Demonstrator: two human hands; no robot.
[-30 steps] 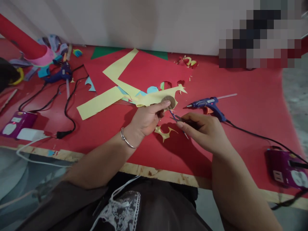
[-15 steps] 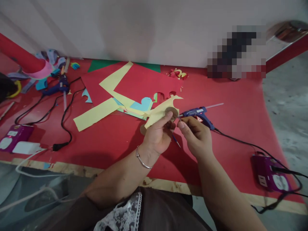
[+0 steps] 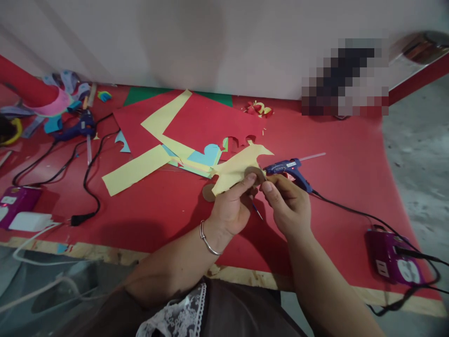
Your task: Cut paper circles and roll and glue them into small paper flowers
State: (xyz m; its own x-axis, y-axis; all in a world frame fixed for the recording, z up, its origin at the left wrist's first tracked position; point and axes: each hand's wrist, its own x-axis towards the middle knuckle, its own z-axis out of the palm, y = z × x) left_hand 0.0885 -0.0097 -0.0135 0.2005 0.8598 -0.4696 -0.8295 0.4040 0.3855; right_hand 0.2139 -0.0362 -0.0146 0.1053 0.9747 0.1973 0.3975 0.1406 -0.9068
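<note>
My left hand (image 3: 231,206) is closed on a piece of yellow paper (image 3: 233,168) with cut, curved edges. Its thumb presses a round brown cardboard disc (image 3: 253,174) against that paper. My right hand (image 3: 286,203) pinches at the disc's right edge, its thumb and forefinger together; whatever thin thing sits between them is too small to name. Partly under my hands, a thin blue stick with a pale tip (image 3: 257,210) shows. A second brown disc (image 3: 208,192) lies on the table beside my left hand. Just beyond my right hand rests a blue glue gun (image 3: 289,169).
Red paper (image 3: 196,117), a yellow strip (image 3: 136,171) and blue paper (image 3: 206,155) lie ahead. Paper scraps (image 3: 259,109) sit near the wall. Another glue gun (image 3: 77,128) is at left. Purple power boxes (image 3: 393,257) with black cords (image 3: 351,204) stand at the sides.
The yellow paper and disc have turned and shifted slightly right in my left hand, showing more of the paper. My right hand stays pinched at the disc's edge.
</note>
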